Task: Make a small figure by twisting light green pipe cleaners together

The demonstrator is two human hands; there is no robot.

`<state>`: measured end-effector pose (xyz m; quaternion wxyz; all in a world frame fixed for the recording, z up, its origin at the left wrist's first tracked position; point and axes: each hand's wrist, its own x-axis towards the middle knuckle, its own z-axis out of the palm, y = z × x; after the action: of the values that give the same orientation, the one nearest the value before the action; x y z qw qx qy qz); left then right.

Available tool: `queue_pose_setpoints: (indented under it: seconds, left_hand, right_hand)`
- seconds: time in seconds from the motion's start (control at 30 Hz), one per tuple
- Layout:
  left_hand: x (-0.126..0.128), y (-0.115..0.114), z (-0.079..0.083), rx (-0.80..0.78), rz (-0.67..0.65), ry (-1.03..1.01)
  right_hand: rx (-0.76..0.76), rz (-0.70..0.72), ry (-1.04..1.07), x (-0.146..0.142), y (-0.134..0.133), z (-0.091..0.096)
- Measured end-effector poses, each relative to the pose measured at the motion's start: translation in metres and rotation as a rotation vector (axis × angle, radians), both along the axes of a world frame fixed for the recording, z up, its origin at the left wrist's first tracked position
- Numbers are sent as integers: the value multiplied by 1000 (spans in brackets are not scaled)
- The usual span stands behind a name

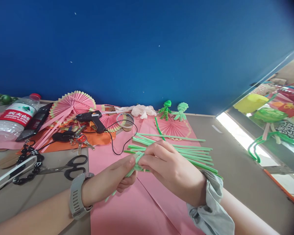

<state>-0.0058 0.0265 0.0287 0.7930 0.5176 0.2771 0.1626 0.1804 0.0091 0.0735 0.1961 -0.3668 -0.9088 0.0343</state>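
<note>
Between my hands is a bundle of pale green pipe cleaners [138, 161], wound together at its upper end. My left hand [122, 171] is closed around it, thumb on top, and loose ends stick out below the fingers. My right hand [168, 164] pinches the wound end from the other side; its fingertips are partly hidden. Behind and under my right hand lie several loose green pipe cleaners [196, 150] on pink paper [120, 213]. Farther back, a bright green pipe-cleaner figure [165, 110] and a pale green one [181, 111] lean by the blue wall.
To the left are scissors [73, 167], keys [82, 139], a black glue gun [94, 120] with its cord, and a roll of clear tape [125, 121]. Pink paper fans [73, 106] and a plastic bottle [17, 116] stand behind. A blue wall [147, 55] bounds the table's back.
</note>
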Motion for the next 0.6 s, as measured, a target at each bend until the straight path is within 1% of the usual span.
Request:
queue_pose_setpoints:
  seconds: [0.13,0.27,0.33,0.47,0.53,0.6]
  left_hand:
    - [-2,4,-1,-54,-44,97]
    - [-4,7,-1,-197,-122,154]
    - [-4,9,0,-250,-160,137]
    - [-5,10,3,-348,-146,47]
    - [-6,11,4,-417,-153,-4]
    - [-6,12,5,-486,-173,-46]
  right_hand:
    - [23,27,-156,0,-2,4]
    - [79,70,-222,-2,-4,6]
    - [113,76,-246,-3,-5,6]
    - [189,47,-291,-3,-5,5]
    - [208,42,-269,-2,-5,5]
    - [187,57,-196,1,-4,5]
